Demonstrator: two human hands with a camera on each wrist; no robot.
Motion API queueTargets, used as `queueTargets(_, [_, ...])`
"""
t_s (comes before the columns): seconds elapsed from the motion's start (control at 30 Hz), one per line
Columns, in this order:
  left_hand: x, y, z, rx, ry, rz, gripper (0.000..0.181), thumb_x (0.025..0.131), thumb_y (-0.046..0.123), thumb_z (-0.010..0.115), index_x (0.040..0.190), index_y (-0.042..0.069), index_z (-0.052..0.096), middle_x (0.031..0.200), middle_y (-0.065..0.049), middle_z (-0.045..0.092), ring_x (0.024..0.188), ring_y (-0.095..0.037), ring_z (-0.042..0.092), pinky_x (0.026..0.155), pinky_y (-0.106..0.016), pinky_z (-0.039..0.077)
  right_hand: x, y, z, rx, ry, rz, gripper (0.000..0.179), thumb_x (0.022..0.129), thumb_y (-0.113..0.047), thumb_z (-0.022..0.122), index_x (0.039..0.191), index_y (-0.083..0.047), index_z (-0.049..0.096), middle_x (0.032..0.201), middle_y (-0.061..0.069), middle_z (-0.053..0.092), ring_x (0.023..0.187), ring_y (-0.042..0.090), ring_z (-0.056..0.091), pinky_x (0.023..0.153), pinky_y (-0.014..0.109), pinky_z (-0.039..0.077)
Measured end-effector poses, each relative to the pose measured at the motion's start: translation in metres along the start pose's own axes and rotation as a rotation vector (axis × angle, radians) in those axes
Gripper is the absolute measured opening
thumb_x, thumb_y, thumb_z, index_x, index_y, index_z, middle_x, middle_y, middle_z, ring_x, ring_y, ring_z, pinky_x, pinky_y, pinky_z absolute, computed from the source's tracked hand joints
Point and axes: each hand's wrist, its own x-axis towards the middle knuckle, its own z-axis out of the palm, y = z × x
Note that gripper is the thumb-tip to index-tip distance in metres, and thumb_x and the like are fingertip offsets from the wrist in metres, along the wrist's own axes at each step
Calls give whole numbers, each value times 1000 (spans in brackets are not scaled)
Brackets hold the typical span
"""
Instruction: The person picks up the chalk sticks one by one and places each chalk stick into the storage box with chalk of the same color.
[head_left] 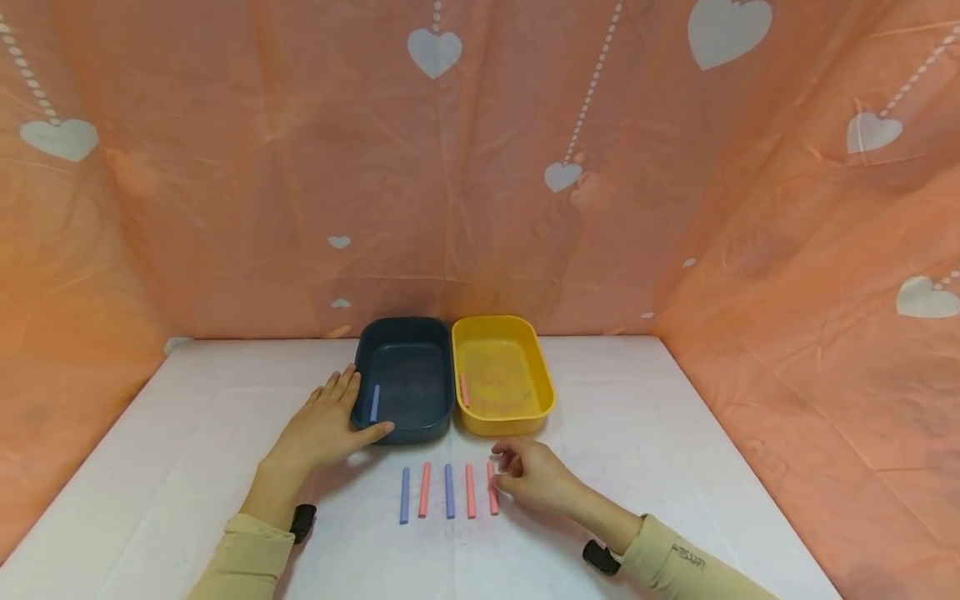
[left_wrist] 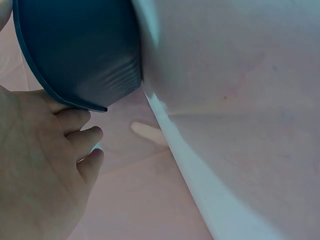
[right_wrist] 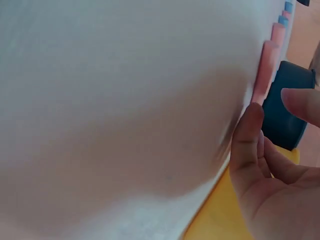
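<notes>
My left hand [head_left: 324, 429] rests spread against the left side of a dark blue bin [head_left: 411, 433], its thumb along the front rim. In the left wrist view, its fingers [left_wrist: 80, 142] lie by that bin's edge. Inside the bin is one blue chalk stick [head_left: 375, 403]. The right hand [head_left: 536, 477] is at the rightmost pink chalk stick [head_left: 492, 498] in a row on the table. Its thumb and fingers, bent, stand apart near the chalk's end in the right wrist view. A yellow bin [head_left: 501, 427] holds one pink chalk stick [head_left: 464, 390].
Left of the right hand, the row continues with a pink chalk [head_left: 470, 492], a blue chalk [head_left: 449, 492], another pink chalk [head_left: 424, 490] and another blue chalk [head_left: 405, 496]. The bins stand side by side at the white table's back edge, before an orange curtain [head_left: 247, 208].
</notes>
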Motion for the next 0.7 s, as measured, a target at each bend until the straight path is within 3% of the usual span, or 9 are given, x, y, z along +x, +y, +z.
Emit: queueTargets(0.7, [0, 0, 0, -31, -7, -2, 114, 91, 71, 63, 156, -16, 27, 167, -33, 20, 152, -54, 22, 122, -66, 22, 1, -4, 5, -81, -30, 7, 29, 86, -11, 82, 111, -2, 71, 94, 1, 59, 73, 8, 51, 67, 23, 47])
